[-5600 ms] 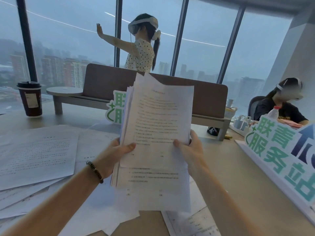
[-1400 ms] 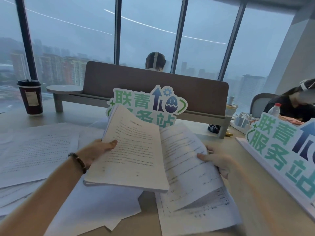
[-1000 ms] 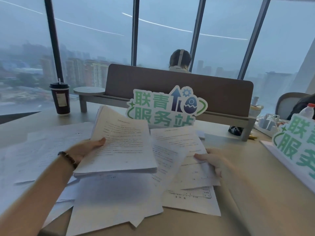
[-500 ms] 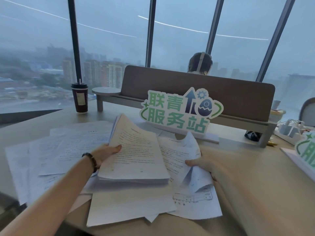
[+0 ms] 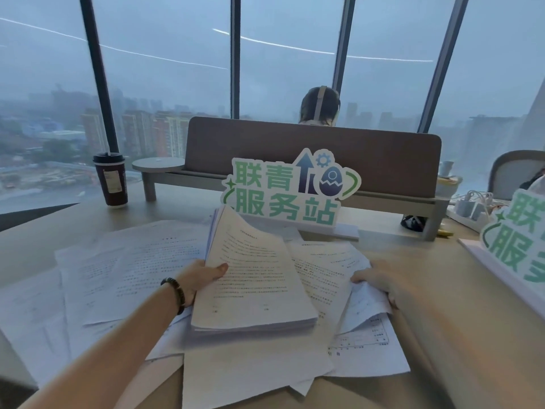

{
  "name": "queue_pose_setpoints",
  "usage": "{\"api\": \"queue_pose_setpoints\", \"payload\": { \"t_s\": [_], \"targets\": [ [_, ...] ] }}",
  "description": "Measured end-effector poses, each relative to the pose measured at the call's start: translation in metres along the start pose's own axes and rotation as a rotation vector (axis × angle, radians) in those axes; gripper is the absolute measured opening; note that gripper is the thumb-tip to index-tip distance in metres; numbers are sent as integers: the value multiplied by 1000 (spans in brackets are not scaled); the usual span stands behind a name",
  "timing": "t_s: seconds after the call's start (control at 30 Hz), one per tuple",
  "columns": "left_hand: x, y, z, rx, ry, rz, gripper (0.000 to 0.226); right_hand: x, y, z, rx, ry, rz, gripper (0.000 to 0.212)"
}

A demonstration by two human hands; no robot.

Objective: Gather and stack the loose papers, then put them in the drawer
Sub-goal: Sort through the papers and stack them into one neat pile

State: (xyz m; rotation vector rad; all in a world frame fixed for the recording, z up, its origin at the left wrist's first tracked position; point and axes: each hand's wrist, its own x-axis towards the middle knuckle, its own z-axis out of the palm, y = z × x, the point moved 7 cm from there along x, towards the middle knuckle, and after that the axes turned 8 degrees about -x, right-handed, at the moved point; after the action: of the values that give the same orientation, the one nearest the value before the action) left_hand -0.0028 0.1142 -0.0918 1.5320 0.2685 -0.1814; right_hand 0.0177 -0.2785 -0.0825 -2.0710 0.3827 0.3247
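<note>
1. Left hand (image 5: 203,276): grips the left edge of a thick stack of papers (image 5: 253,284), thumb on the top sheet and fingers curled beneath. The stack is held tilted, far edge raised, over the near centre of the table (image 5: 436,261). A dark beaded bracelet (image 5: 174,293) circles the wrist.
2. Right hand (image 5: 380,280): rests on the right edge of a few loose sheets (image 5: 330,270) just right of the stack; the hand is blurred, but the fingers appear curled round the sheets' edge.
3. Scattered papers (image 5: 124,267): overlapping sheets lie flat on the table to the left of the stack, beneath it and at the near right.
4. Green-lettered sign (image 5: 290,191): stands upright just beyond the stack, in front of a brown divider panel (image 5: 309,143).
5. Dark lidded cup (image 5: 111,180): stands at far left, well apart from the papers.
6. Second sign (image 5: 519,237): stands at the right edge, partly cut off.
</note>
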Motion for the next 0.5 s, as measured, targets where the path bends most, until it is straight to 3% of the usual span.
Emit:
{"api": "queue_pose_setpoints", "payload": {
  "t_s": [0.17, 0.3, 0.5],
  "targets": [
    [0, -5, 38, -13, -101, -6, 29, -15, 4, -5, 10, -26, -22, 39],
    [3, -5, 43, -83, -133, -29, 30, -12, 14, -12, -9, 68, -10, 53],
    [12, 3, 38, -110, -152, -14, 29, -24, 17, -46, 45, 122, -7, 43]
  ]
}}
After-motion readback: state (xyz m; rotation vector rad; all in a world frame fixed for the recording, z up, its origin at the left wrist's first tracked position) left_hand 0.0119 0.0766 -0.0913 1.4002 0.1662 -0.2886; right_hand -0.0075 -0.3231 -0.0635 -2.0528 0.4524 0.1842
